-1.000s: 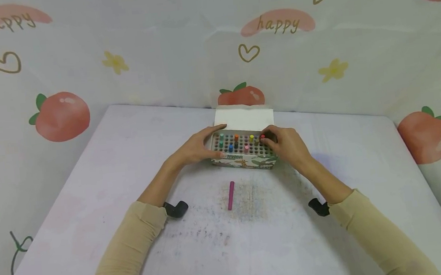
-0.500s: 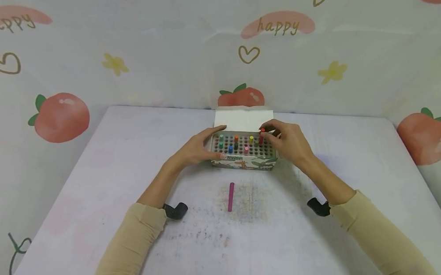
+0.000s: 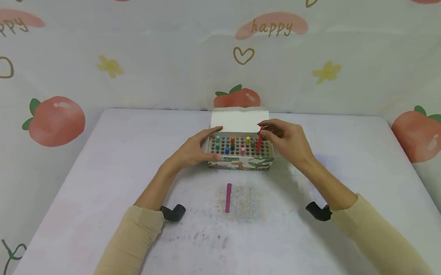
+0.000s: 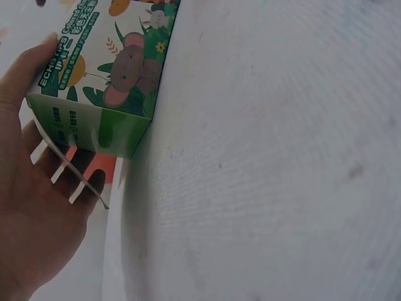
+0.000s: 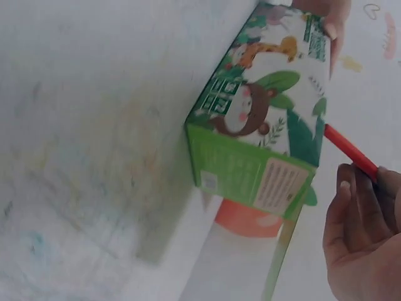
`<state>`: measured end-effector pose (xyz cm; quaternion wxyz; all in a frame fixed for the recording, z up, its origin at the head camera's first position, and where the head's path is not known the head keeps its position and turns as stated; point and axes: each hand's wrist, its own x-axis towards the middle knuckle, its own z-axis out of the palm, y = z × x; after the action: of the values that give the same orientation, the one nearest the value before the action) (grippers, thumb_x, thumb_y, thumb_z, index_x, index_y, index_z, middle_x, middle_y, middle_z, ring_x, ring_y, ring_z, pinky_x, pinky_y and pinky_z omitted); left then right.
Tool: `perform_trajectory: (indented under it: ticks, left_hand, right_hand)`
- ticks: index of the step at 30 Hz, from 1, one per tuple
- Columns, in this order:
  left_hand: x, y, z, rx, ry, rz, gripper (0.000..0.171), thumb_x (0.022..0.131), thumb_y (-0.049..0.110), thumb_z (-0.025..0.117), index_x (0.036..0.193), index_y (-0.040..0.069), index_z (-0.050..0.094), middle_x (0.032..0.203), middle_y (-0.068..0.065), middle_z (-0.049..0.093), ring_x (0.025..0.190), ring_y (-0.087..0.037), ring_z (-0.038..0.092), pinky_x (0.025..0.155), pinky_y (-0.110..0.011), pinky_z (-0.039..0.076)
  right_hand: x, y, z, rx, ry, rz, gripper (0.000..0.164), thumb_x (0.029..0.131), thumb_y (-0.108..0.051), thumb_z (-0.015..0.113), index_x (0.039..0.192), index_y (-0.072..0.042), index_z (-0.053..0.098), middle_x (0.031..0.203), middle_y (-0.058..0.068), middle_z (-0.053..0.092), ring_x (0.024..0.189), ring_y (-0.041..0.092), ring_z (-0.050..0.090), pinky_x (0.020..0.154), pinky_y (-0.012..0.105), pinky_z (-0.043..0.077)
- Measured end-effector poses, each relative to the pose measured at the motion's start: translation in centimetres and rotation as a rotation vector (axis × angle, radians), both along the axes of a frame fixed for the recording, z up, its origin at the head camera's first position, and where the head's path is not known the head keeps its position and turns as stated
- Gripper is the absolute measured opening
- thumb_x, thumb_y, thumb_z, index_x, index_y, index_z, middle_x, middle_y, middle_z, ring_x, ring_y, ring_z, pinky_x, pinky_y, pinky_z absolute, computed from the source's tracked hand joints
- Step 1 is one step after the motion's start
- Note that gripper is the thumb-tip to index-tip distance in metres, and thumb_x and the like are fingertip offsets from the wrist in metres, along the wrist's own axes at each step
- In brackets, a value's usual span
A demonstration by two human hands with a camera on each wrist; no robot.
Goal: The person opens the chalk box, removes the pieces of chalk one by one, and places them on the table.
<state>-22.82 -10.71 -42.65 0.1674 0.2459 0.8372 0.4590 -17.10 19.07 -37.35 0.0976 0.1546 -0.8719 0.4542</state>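
Observation:
A printed cardboard chalk box stands open, its tray of holes holding several coloured chalk sticks. My left hand grips its left end, thumb at the front edge and fingers toward the back; the left wrist view shows the thumb on the box's upper edge. At the right end, my right hand pinches a red chalk stick near its top. The stick slants over the holes; in the right wrist view the box hides its lower end. One magenta chalk stick lies in front of the box.
Behind the tray, the white lid flap stands up near the patterned backdrop. The pale tabletop carries smudges of colour in front of the box. Black wrist mounts sit at both wrists.
My right hand has drawn the red chalk stick up from its hole and tilted it, the lower end now toward the box's front. My left hand has kept its grip on the box.

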Motion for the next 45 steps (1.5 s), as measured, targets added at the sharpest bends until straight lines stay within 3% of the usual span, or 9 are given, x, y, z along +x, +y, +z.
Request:
perform_trajectory:
  ticks: [7,17,23,29,36,45]
  left_hand:
    - [-0.1,0.1,0.0,0.011,0.007,-0.007,0.087,0.082,0.027,0.083,0.155,0.029,0.035,0.138,-0.007,0.048,0.112,-0.025,0.047,0.098,-0.045,0.038]
    - [-0.1,0.1,-0.1,0.007,0.014,-0.013,0.086,0.082,0.025,0.082,0.155,0.027,0.036,0.139,-0.007,0.048,0.114,-0.025,0.046,0.100,-0.046,0.036]
    - [-0.1,0.1,-0.2,0.007,0.024,-0.018,0.086,0.082,0.026,0.082,0.155,0.025,0.036,0.137,-0.008,0.049,0.113,-0.026,0.047,0.098,-0.046,0.038]
    - [0.1,0.1,0.0,0.007,0.027,-0.014,0.086,0.082,0.026,0.083,0.155,0.025,0.036,0.137,-0.009,0.050,0.113,-0.026,0.047,0.098,-0.046,0.037]
    - [0.2,0.1,0.1,-0.002,0.027,-0.003,0.087,0.082,0.026,0.083,0.155,0.027,0.036,0.134,-0.007,0.051,0.111,-0.025,0.048,0.097,-0.045,0.038]
    - [0.1,0.1,0.1,-0.005,0.013,-0.001,0.087,0.082,0.027,0.083,0.155,0.028,0.035,0.137,-0.007,0.049,0.111,-0.026,0.047,0.096,-0.045,0.038]
  right_hand:
    - [1.3,-0.5,-0.2,-0.156,-0.148,0.064,0.028,0.096,-0.015,0.067,0.121,-0.002,0.066,0.100,0.014,0.070,0.083,0.032,0.070,0.076,0.038,0.056]
    - [3.1,-1.6,-1.3,-0.301,-0.323,0.142,0.030,0.096,-0.009,0.066,0.122,0.005,0.063,0.098,0.019,0.068,0.079,0.036,0.071,0.073,0.043,0.057]
    - [3.9,-2.3,-2.2,-0.307,-0.412,0.155,0.029,0.095,-0.011,0.068,0.120,0.002,0.066,0.097,0.016,0.069,0.079,0.037,0.071,0.073,0.044,0.057]
    - [4.4,-3.1,-3.1,-0.289,-0.482,0.171,0.029,0.094,-0.012,0.069,0.119,0.002,0.066,0.094,0.014,0.071,0.078,0.029,0.072,0.072,0.046,0.057]
    - [4.9,-3.9,-3.9,-0.284,-0.577,0.148,0.029,0.092,-0.012,0.072,0.117,0.003,0.068,0.090,0.013,0.072,0.075,0.028,0.072,0.071,0.045,0.057]
    - [5.1,-4.2,-5.1,-0.302,-0.686,0.161,0.031,0.093,-0.010,0.071,0.120,0.004,0.067,0.098,0.016,0.069,0.079,0.028,0.072,0.072,0.042,0.058]
